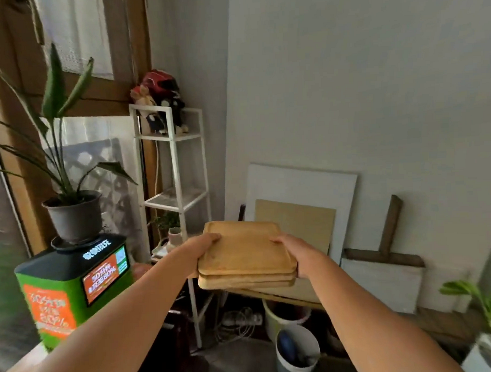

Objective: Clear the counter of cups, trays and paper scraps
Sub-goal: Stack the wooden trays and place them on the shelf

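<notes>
A stack of three light wooden trays is held level in front of me, at the middle of the view. My left hand grips the stack's left edge, thumb on top. On the right edge sits my right hand, also with its thumb over the rim. The stack hangs in the air above a thin wooden board that juts out below it. No cups or paper scraps show in this view.
A white metal shelf unit stands just left of the trays, with plush toys on top. A green machine carries a potted plant at the left. Boards lean on the wall. White bins and cables lie on the floor below.
</notes>
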Demonstrator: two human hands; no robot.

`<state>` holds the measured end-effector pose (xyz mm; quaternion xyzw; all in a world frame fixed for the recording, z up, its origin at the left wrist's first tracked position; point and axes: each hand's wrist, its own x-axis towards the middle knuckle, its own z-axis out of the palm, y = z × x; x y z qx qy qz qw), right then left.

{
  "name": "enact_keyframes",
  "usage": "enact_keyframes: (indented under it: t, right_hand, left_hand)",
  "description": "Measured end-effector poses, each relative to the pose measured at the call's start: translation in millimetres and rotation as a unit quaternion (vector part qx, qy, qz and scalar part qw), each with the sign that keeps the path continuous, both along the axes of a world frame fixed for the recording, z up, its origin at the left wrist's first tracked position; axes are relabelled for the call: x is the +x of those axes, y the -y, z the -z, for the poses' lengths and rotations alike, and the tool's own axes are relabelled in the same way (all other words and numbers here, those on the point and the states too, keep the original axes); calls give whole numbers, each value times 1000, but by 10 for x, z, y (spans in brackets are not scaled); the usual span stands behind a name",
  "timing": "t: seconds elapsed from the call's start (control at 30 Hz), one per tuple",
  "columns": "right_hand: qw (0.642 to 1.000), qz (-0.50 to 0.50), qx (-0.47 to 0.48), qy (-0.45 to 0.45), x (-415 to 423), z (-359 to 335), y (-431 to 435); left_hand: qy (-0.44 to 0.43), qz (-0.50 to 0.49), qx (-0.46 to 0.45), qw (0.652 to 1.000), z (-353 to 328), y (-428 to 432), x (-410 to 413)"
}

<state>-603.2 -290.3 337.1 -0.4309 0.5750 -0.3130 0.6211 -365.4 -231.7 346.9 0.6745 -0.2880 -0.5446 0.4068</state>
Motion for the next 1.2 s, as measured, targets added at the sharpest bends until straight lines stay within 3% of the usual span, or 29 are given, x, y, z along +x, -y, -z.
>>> enact_keyframes:
  t: [0.4,0.83,1.2]
  right_hand:
    - [999,30,2,-33,-176,68,991]
    - [999,35,17,-39,653,299,3110]
    - [998,-39,37,-42,1569,581,4641]
  left_hand:
    - [2,20,7,1000,99,1184,-154]
    - [-8,15,7,1000,318,3287,635]
    - [-13,-78,29,996,614,4489,1446]
